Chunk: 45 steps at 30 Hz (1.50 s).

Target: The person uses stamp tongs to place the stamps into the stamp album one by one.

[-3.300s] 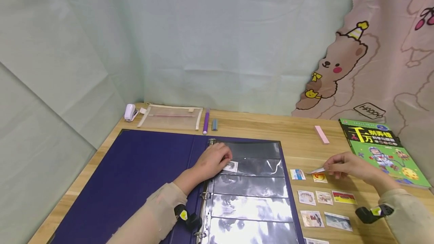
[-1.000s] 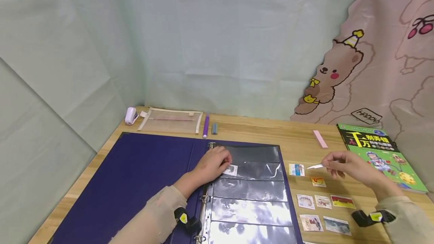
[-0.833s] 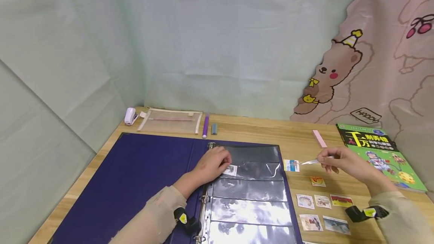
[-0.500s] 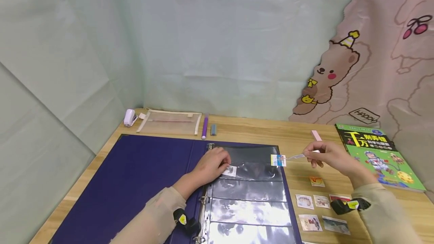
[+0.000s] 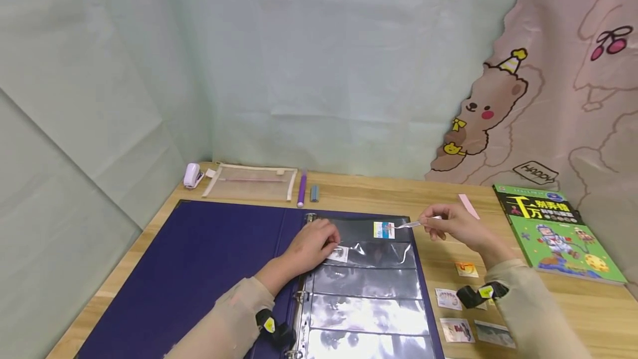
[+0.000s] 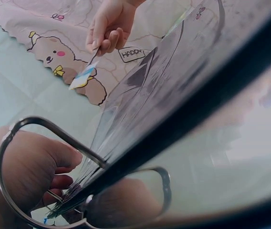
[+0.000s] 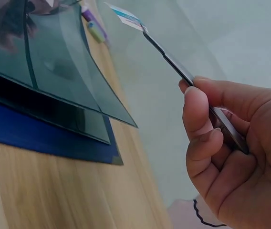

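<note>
Pinching tweezers (image 7: 177,70), the right hand (image 5: 452,227) held a stamp (image 5: 384,230) over the album (image 5: 214,259); the left hand (image 5: 310,244) rested there, its grip unclear

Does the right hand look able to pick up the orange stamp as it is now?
Probably not yet: the right hand holds tweezers carrying a blue-and-white stamp. However, nothing seems to cover the orange stamp.

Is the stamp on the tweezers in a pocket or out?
Out: the right wrist view shows the stamp held by tweezers, apart from the album page.
</note>
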Available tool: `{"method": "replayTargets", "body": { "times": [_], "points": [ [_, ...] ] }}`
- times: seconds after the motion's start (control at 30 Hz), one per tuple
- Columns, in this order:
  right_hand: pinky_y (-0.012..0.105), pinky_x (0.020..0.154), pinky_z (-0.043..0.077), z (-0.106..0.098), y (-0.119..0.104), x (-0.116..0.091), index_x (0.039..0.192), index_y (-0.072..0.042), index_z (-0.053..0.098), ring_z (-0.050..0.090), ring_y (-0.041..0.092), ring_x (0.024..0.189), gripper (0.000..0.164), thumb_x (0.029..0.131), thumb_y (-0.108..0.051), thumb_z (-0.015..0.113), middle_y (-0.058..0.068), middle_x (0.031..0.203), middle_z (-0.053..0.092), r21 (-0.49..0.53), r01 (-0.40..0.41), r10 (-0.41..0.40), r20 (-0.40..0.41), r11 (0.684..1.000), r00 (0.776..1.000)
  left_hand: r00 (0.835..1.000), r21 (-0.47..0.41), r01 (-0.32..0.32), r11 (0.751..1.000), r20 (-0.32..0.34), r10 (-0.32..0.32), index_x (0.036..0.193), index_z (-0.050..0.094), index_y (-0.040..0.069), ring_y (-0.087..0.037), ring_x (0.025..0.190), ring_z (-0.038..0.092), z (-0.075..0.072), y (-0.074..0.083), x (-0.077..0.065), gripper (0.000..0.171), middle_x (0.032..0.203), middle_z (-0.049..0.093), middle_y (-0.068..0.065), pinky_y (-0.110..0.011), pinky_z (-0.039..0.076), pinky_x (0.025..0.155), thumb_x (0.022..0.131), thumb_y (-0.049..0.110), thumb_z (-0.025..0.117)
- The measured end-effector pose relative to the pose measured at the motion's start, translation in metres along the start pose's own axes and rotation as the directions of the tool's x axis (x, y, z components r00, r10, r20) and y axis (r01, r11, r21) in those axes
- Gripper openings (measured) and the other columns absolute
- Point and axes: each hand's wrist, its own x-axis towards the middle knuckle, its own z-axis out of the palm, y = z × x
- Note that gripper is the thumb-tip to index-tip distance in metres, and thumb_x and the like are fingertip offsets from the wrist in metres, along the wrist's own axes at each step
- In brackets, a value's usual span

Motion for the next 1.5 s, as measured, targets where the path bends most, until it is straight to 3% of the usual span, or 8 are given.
{"method": "replayTargets", "body": {
  "times": [0.23, 0.63, 1.0, 1.5],
  "points": [
    [0.027, 0.047, 0.043, 0.015, 0.000, 0.016, 0.095, 0.012, 0.055, 0.054, 0.015, 0.054, 0.028, 0.089, -0.016, 0.054, -0.001, 0.065, 0.056, 0.003, -0.073, 0.073, -0.010, 0.997, 0.997, 1.000, 0.003, -0.005, 1.000, -0.011, 0.005, 0.079, 0.057, 0.021, -0.006, 0.077, 0.046, 0.002, -0.001, -0.002, 0.008, 0.077, 0.050, 0.010, -0.026, 0.040, 0.076, 0.080, 0.017, 0.063],
    [0.027, 0.048, 0.041, 0.034, -0.002, 0.039, 0.097, 0.007, 0.056, 0.055, 0.008, 0.056, 0.028, 0.089, -0.019, 0.053, 0.003, 0.071, 0.054, 0.016, -0.156, 0.156, 0.036, 0.988, 0.987, 1.000, -0.023, -0.008, 1.000, -0.009, 0.008, 0.081, 0.057, 0.020, -0.007, 0.078, 0.046, 0.001, 0.000, -0.002, 0.007, 0.078, 0.051, 0.009, -0.028, 0.039, 0.076, 0.082, 0.018, 0.063],
    [0.027, 0.044, 0.041, 0.043, -0.007, 0.043, 0.090, 0.006, 0.060, 0.041, 0.004, 0.045, 0.019, 0.087, -0.013, 0.055, 0.002, 0.068, 0.053, -0.067, -0.137, 0.141, 0.060, 0.988, 0.988, 1.000, -0.031, -0.007, 0.999, -0.013, 0.007, 0.080, 0.057, 0.020, -0.007, 0.079, 0.047, 0.000, 0.003, 0.001, 0.007, 0.079, 0.051, 0.009, -0.030, 0.040, 0.080, 0.082, 0.018, 0.063],
    [0.024, 0.043, 0.040, 0.046, -0.007, 0.040, 0.088, 0.006, 0.059, 0.041, 0.004, 0.045, 0.019, 0.088, -0.012, 0.053, 0.003, 0.068, 0.052, -0.097, -0.135, 0.142, 0.066, 0.986, 0.988, 1.000, -0.016, -0.022, 1.000, -0.018, 0.022, 0.080, 0.057, 0.020, -0.006, 0.077, 0.045, -0.001, 0.001, 0.000, 0.007, 0.077, 0.050, 0.010, -0.029, 0.040, 0.080, 0.082, 0.017, 0.062]
  ]
}}
